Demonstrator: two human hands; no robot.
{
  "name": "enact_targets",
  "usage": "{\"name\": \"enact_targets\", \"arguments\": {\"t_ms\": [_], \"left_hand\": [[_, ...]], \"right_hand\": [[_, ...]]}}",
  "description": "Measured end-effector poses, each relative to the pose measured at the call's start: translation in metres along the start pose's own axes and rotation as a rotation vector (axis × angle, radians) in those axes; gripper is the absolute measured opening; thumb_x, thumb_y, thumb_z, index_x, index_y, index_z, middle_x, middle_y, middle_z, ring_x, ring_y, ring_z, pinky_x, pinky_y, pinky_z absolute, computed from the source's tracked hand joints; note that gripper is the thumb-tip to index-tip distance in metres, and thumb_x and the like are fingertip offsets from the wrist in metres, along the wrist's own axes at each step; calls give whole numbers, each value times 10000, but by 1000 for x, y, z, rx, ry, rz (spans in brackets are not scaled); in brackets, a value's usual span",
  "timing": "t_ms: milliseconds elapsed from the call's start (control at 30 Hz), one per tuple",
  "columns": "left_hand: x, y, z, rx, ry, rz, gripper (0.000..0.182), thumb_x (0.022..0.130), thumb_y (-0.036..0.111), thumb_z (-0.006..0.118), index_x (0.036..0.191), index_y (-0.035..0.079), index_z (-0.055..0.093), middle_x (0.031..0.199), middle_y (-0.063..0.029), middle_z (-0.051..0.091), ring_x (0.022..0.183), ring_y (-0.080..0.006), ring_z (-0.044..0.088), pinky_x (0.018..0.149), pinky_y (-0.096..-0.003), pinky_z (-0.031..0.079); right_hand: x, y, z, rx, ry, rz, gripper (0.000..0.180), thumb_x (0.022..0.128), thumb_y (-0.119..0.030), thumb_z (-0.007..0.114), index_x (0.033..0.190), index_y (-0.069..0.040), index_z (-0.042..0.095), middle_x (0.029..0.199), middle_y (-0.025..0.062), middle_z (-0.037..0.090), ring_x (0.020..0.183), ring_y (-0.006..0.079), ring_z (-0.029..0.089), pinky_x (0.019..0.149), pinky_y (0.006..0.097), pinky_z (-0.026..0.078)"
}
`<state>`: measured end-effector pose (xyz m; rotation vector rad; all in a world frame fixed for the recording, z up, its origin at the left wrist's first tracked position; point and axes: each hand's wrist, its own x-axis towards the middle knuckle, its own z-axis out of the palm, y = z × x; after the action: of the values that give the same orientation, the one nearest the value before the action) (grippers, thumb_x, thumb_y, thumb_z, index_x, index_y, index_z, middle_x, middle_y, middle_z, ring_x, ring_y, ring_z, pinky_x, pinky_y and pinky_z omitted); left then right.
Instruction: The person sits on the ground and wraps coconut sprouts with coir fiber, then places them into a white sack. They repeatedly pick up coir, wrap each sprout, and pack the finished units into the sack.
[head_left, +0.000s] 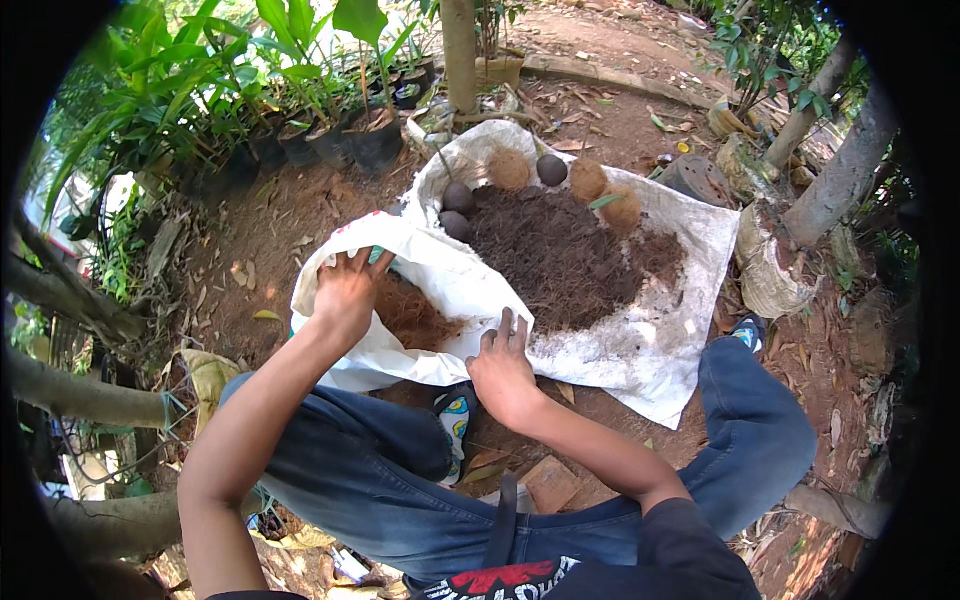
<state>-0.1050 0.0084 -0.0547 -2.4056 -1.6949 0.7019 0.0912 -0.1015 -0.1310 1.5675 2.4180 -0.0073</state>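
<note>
A white plastic sack (450, 281) lies with its mouth spread in front of me, and reddish-brown coir-like fibre (412, 311) shows inside. My left hand (349, 289) holds the sack's far-left rim, its fingertips partly hidden by the folds. On the near-right rim, my right hand (504, 367) grips the plastic with its fingers over the edge. Beside the sack, a pile of dark fibrous soil (555, 255) rests on a flat, dirty white woven sheet (637, 367). Three fibre-covered balls, one a brown ball (510, 169), and three dark balls, one a round black ball (551, 170), line the pile's far side.
Potted leafy plants in black bags (375, 142) stand at the far left. A thin trunk (459, 56) rises behind the sheet. A torn, soil-filled sack (772, 262) sits at the right. A brick-like block (551, 484) lies between my legs, and branches (90, 390) cross the left side.
</note>
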Motion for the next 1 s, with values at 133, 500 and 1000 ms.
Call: {"name": "enact_targets", "arguments": {"t_ms": [133,500,1000], "left_hand": [[-22,14,5,113,37,63,893,705,119,737,1486,136,307,1483,-183,343,1328,-396,401,1003,-486,448],[-6,16,79,-119,-186,127,481,733,133,728,1202,96,627,1227,-105,618,1164,-271,576,1007,-352,434],[-7,3,67,363,-754,-85,460,859,254,601,1315,189,604,1440,-45,494,1357,-282,414,1086,-525,236]], "right_hand": [[-12,-6,-17,12,-193,-39,302,888,-198,528,1057,-46,727,1233,264,589,1336,494,356,1121,632,175],[58,-28,22,1077,207,-379,338,897,-169,573,1179,17,591,1105,234,625,987,409,611,877,459,492],[214,-134,136,826,613,-164,538,832,-328,662,1307,-111,536,1322,159,541,1254,314,487,1054,437,382]]}}
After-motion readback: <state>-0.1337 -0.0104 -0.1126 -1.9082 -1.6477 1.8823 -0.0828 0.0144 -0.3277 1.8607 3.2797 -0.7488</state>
